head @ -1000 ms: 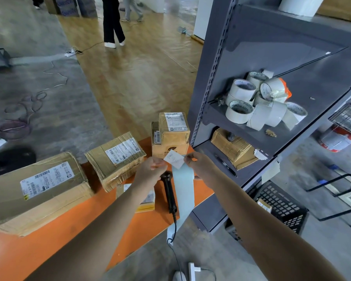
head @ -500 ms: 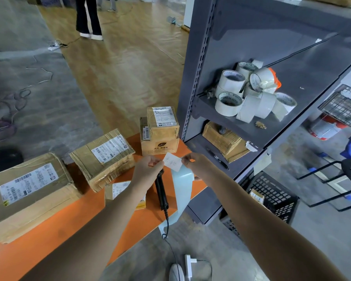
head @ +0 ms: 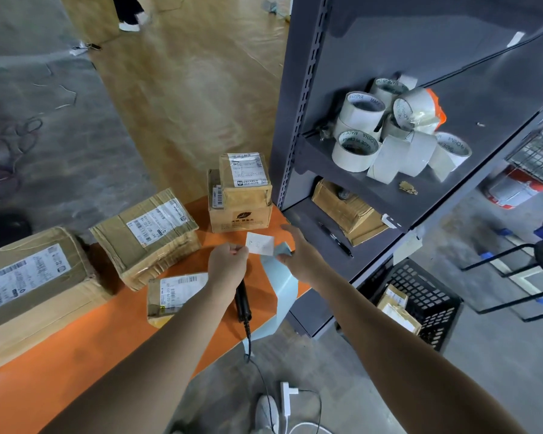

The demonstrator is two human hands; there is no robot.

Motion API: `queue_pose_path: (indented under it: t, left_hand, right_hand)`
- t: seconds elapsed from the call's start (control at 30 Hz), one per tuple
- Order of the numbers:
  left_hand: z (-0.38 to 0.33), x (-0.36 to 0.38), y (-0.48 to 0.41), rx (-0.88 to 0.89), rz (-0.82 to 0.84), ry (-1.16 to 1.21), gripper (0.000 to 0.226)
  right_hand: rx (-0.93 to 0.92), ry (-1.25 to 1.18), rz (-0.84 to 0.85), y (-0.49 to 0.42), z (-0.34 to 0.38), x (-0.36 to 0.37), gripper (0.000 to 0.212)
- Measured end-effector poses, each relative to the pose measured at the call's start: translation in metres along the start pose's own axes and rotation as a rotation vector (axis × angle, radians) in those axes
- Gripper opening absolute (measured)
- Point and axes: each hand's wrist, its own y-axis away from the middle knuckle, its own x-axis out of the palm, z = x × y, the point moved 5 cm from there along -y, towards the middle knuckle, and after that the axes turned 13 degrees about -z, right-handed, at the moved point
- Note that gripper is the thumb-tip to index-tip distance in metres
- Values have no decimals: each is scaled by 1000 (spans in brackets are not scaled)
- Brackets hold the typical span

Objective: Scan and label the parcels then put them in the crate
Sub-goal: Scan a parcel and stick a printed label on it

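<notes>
**Inspector:** Nearest items first.

**Assistant:** A cable runs off the near edge of the orange table (head: 76,364). It leads up to a black handheld scanner (head: 242,303), which lies flat on the table under the left wrist. Beside it a pale blue backing strip (head: 281,289) hangs over the table edge.

**Inspector:** State of the hands?

**Assistant:** The left hand (head: 228,267) is closed in a pinch on the left edge of a small white label (head: 260,243), held above the table. The right hand (head: 298,252) has its fingers partly spread, with thumb and forefinger nipping the curled upper end of the backing strip, just beside the label's right edge. Whether it touches the label itself, I cannot tell.

**Inspector:** Parcels?

**Assistant:** A small flat parcel (head: 170,297) lies just left of the left forearm. Beyond it sits a medium carton (head: 148,236), tilted, and at far left a large carton (head: 29,286). Past the hands, two stacked boxes (head: 240,195) stand at the table's far corner, against the upright of the grey shelving (head: 298,120).

**Inspector:** The crate?

**Assistant:** A black crate (head: 420,296) sits on the floor at the foot of the shelving, right of the right arm, with two parcels visible inside. Tape rolls (head: 386,130) are piled on a shelf above.
</notes>
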Motion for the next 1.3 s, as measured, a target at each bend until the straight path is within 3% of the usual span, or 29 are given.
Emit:
queue_pose_path:
  t: [0.07,0.27,0.5,0.73,0.83,0.93,1.1,1.3]
  left_hand:
    - [6,-3,-1,-49,-14,37,12]
    - [28,-13,-7,-185,-59,143,10]
    - [44,-25,-8,-292,-83,218,7]
    - [51,-41,-9,-341,-81,257,8]
    - [52,-50,-10,-351,-61,258,7]
    - [52,-64,-11,-360,-56,271,8]
    - [52,-88,-13,-378,-62,311,11]
    - [56,-113,-15,-373,-51,290,17]
  right_hand:
    - [-35,53,5,-4,-5,5,64]
    - [-86,282,-32,-26,-26,37,65]
    - [-95,349,-113,-38,-29,61,59]
    - [-140,426,-52,-29,-30,75,64]
    - [-135,344,-143,-26,-20,72,39]
    - [-154,136,-207,-16,1,70,30]
    - [93,-263,106,5,39,95,33]
    - [189,-399,171,20,63,116,19]
